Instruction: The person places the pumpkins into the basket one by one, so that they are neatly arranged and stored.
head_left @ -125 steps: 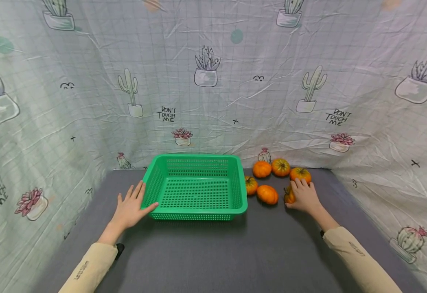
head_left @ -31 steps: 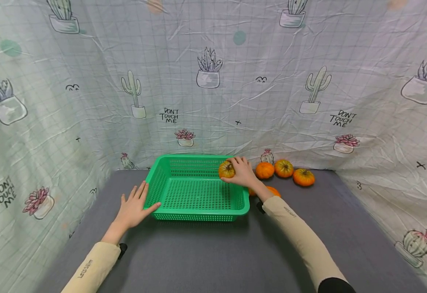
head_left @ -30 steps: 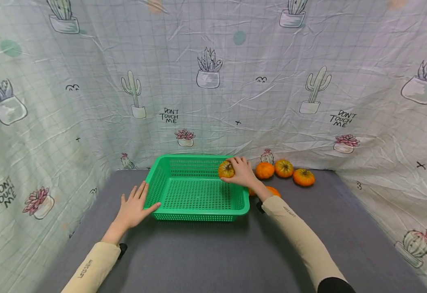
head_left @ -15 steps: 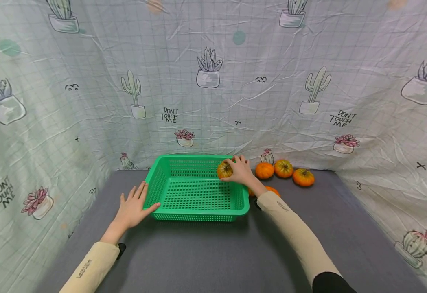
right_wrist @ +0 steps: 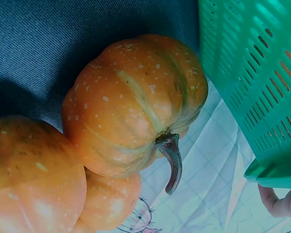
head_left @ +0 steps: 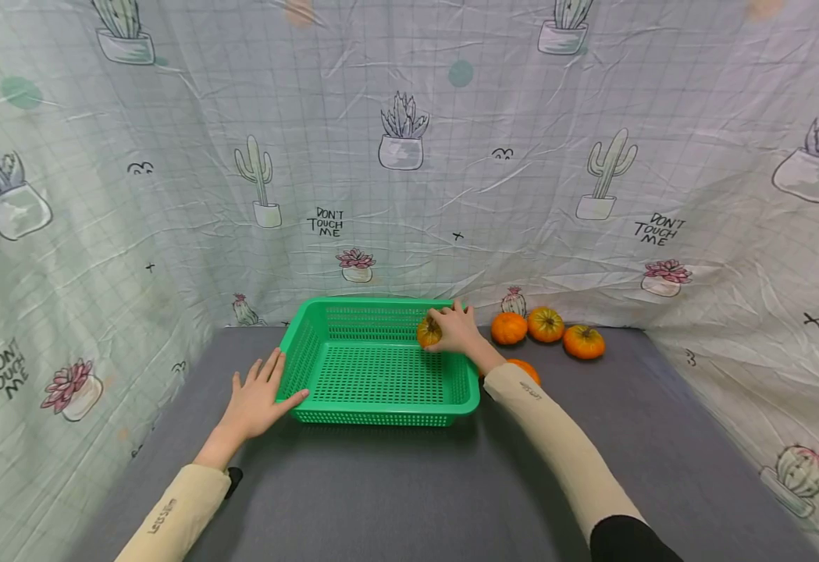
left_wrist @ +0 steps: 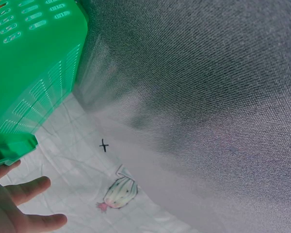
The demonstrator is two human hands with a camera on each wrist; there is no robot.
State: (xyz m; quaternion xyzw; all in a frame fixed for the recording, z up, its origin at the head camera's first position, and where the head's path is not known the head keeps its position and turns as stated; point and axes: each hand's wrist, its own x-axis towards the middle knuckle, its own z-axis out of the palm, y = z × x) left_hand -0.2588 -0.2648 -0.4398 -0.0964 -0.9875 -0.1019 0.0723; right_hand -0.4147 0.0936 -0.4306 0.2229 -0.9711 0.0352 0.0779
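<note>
The green plastic basket (head_left: 381,409) stands at the back middle of the table. My right hand (head_left: 457,332) reaches over its right wall and holds a small orange-and-green pumpkin (head_left: 429,332) inside, low near the right side. Thumb and fingers are around the pumpkin. My left hand (head_left: 258,398) rests at the basket's left front corner with its fingers spread. In the left wrist view, straight fingers (left_wrist: 29,190) lie by the basket's rim (left_wrist: 12,153). The right wrist view shows only a bit of the right hand (right_wrist: 281,201) at the rim; its pumpkin is hidden there.
Right of the basket, several pumpkins lie on the grey tabletop (head_left: 409,492): one orange (head_left: 508,329), one yellowish (head_left: 546,324), one farther right (head_left: 583,342). Another (head_left: 525,370) is partly behind my right forearm. A printed cloth (head_left: 409,203) hangs around the table.
Over about four seconds, my right hand has carried a pumpkin from the group on the right into the basket. In the last second it has gone slightly lower and left. The left hand stays put.
</note>
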